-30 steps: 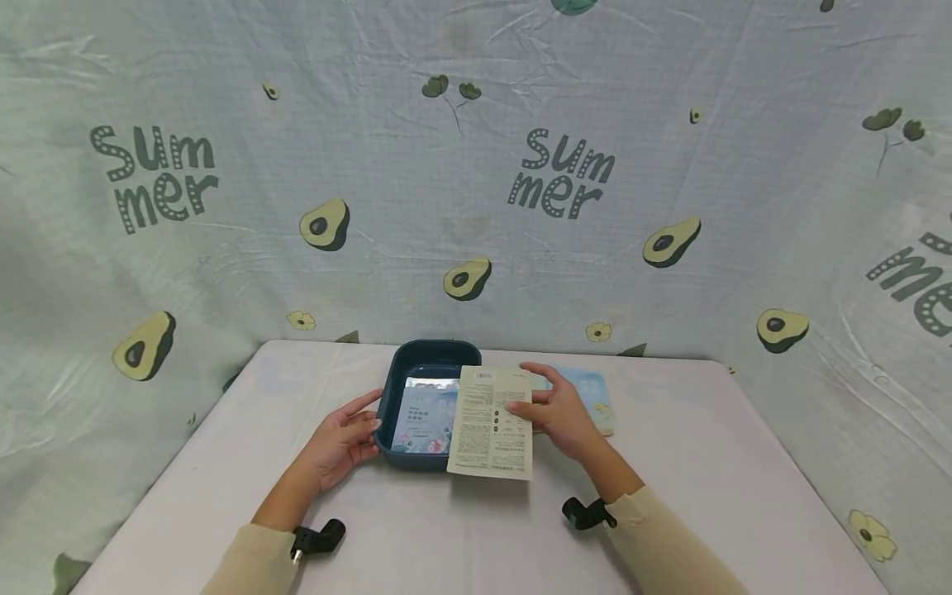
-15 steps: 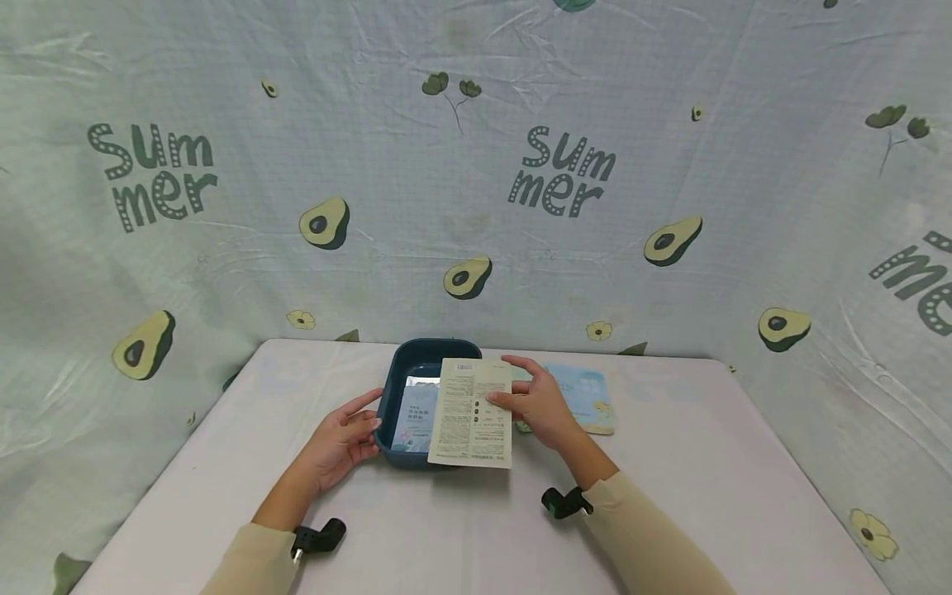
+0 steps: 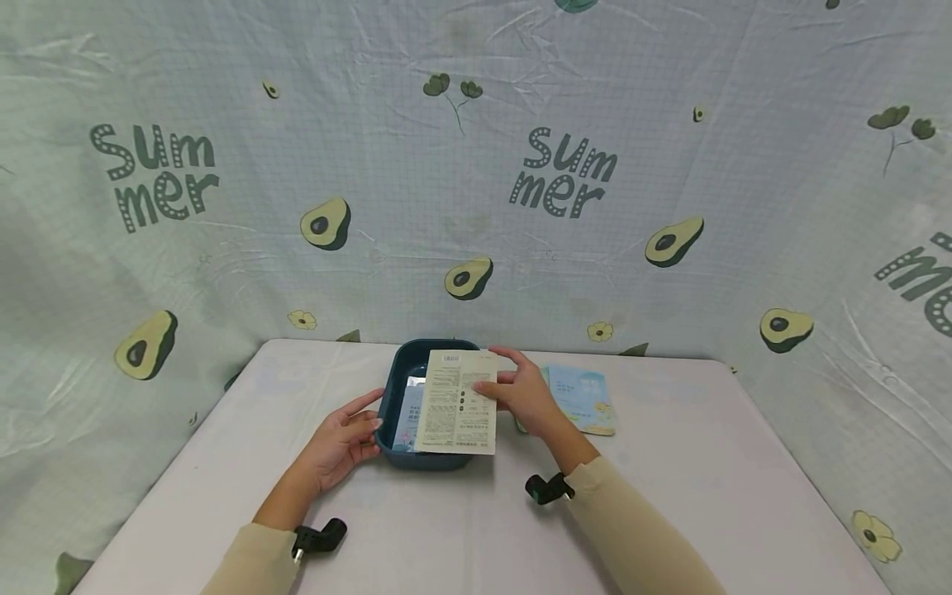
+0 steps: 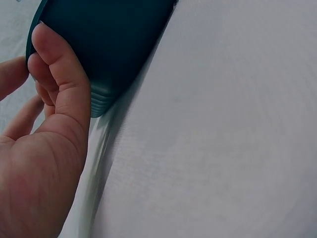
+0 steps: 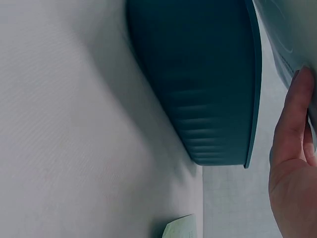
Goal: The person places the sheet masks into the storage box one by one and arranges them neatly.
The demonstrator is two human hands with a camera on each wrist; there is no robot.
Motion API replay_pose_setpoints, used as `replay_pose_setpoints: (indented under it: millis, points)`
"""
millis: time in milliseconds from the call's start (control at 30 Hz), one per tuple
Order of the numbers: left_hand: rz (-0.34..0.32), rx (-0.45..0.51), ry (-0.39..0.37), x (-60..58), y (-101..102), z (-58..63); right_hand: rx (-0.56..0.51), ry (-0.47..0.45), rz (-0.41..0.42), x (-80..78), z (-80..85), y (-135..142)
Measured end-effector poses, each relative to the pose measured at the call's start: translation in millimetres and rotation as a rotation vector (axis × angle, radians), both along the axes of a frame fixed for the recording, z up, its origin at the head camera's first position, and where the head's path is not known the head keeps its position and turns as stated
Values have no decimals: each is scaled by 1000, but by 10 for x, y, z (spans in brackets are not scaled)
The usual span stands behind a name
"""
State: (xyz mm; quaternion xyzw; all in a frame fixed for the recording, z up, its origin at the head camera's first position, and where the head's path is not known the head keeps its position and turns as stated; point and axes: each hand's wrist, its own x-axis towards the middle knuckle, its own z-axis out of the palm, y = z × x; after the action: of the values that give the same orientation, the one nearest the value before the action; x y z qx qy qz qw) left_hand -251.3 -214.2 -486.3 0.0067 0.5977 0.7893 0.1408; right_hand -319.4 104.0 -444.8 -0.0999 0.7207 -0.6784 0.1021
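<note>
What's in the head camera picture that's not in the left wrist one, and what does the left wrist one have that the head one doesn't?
Only head: the right hand pinching a printed cream packet, one blue packet inside the bin, another blue packet lying to the right, and "summer" words on the cloth.

Only left wrist: little ridges on the bin's outside.

Both: the left hand touching the dark blue bin, and the pale table.
</note>
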Motion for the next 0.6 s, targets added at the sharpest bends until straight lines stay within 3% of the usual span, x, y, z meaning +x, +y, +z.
replay_pose_setpoints:
  millis: [333,600]
  points:
    - [-21,7,13,14,-4,11,-25,-6,-31,-77,56,-159]
    - [-4,-3,-4,11,6,28,-14,30,14,-136,21,-246]
